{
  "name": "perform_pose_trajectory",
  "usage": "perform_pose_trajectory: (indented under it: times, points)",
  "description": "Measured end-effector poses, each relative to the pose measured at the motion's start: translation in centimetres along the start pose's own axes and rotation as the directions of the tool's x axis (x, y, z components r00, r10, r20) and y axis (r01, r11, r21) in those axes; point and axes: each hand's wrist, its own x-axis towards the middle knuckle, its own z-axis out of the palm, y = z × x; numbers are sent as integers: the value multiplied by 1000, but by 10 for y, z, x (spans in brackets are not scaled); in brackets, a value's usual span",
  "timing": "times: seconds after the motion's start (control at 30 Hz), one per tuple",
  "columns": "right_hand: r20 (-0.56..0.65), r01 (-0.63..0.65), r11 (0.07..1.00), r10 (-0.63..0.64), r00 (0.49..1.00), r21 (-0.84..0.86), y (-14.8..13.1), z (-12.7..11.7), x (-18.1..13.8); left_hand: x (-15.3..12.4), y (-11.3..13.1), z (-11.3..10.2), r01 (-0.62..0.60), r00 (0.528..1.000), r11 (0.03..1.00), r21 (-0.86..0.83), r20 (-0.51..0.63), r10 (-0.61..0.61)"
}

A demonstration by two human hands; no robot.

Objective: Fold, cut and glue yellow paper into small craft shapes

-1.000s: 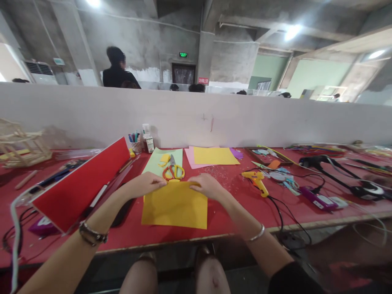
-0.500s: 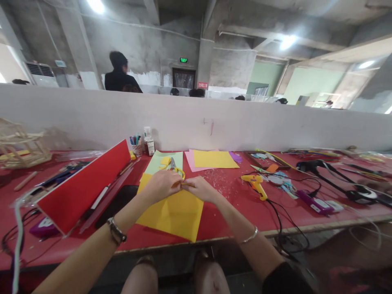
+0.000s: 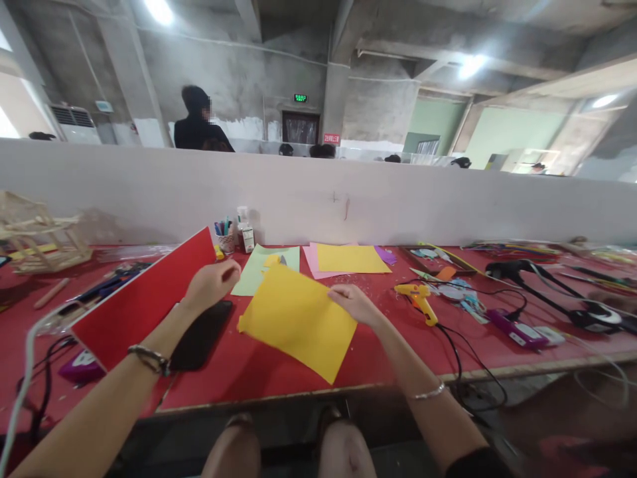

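Observation:
My right hand (image 3: 354,303) pinches the upper right edge of a yellow paper sheet (image 3: 298,318), which is lifted at an angle over the red table. My left hand (image 3: 213,284) is off the sheet, to its upper left, in front of the red board (image 3: 149,299). Its fingers are curled closed, and whatever they may hold is hidden. Behind the yellow sheet lies a green sheet (image 3: 249,279), with small yellow pieces (image 3: 271,261) and part of a scissors blade (image 3: 283,261) showing on it.
A dark flat pad (image 3: 202,342) lies beside the red board. A pen cup (image 3: 225,240) and a bottle (image 3: 245,234) stand against the white partition (image 3: 288,192). Pink and yellow sheets (image 3: 351,259) lie behind; a yellow glue gun (image 3: 418,300) with its cord lies right.
My left hand has moved away leftward from my right hand. My right hand now holds the yellow sheet, raised and turned, and it covers most of the scissors.

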Motion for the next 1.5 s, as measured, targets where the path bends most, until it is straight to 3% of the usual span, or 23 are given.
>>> perform_pose_trajectory:
  times: [0.03, 0.07, 0.13, 0.2, 0.3, 0.37, 0.43, 0.5, 0.53, 0.63, 0.7, 0.8, 0.87, 0.97, 1.03, 1.1, 1.17, 1.23, 1.37, 1.5]
  points:
    - [-35, -42, 993, 46, 998, 106, 2, 1, 1, 1, -5, 2, 72, 997, 981, -180, -2, -74]
    - [-63, -72, 974, 87, 994, 213, 4, 4, 2, 2, -7, 5, 143, 990, 924, -356, 70, -126]
    - [-104, -95, 920, 145, 984, 379, 8, 11, 4, 1, -6, 14, 329, 927, 752, -571, 349, -140]
    - [-131, -103, 879, 184, 974, 465, 12, 19, 6, -3, 2, 25, 497, 818, 651, -574, 560, -130]
    - [-173, -121, 855, 237, 956, 504, 16, 27, 8, -12, 15, 37, 619, 762, 525, -584, 608, -221]
    - [-205, -118, 850, 255, 945, 513, 15, 28, 10, -17, 21, 43, 698, 699, 456, -552, 664, -267]
    - [-229, -79, 839, 236, 944, 538, 10, 27, 12, -23, 25, 48, 763, 617, 424, -487, 745, -255]
    - [-236, -26, 828, 189, 953, 559, 2, 25, 13, -28, 28, 52, 796, 571, 373, -476, 795, -205]
    - [-234, -5, 826, 166, 958, 563, -2, 24, 13, -29, 29, 54, 798, 581, 318, -512, 793, -182]
    - [-192, 6, 829, 122, 974, 559, -9, 22, 11, -29, 33, 54, 710, 696, 110, -695, 671, -256]
    - [-133, -22, 847, 109, 985, 532, -6, 21, 9, -26, 35, 53, 621, 752, 64, -781, 571, -329]
    - [-113, -105, 912, 161, 980, 396, 6, 22, 6, -21, 37, 50, 529, 827, 167, -832, 463, -318]
    - [-265, -137, 959, 203, 943, 248, 12, 24, 6, -20, 38, 48, 462, 878, 296, -836, 385, -284]
    - [-464, -99, 989, 140, 875, 113, 6, 31, 3, -20, 42, 44, 348, 934, 506, -789, 246, -259]
    - [-374, -38, 980, 109, 921, 194, -7, 38, -1, -20, 48, 43, 294, 954, 632, -717, 181, -238]
    - [-116, -70, 920, 124, 986, 386, -23, 45, -7, -18, 57, 44, 234, 972, 717, -657, 147, -183]
    - [74, -139, 832, 118, 990, 536, -34, 52, -12, -16, 69, 49, 155, 987, 750, -643, 131, -91]
    - [124, -175, 765, 125, 984, 619, -37, 56, -15, -14, 81, 56, 84, 991, 746, -660, 134, 7]
    - [23, -195, 719, 242, 970, 667, -28, 51, -15, -15, 95, 68, 28, 979, 752, -659, 170, 113]
    - [-55, -283, 806, 362, 930, 521, -12, 29, -16, -20, 83, 64, 45, 987, 773, -632, 148, 63]
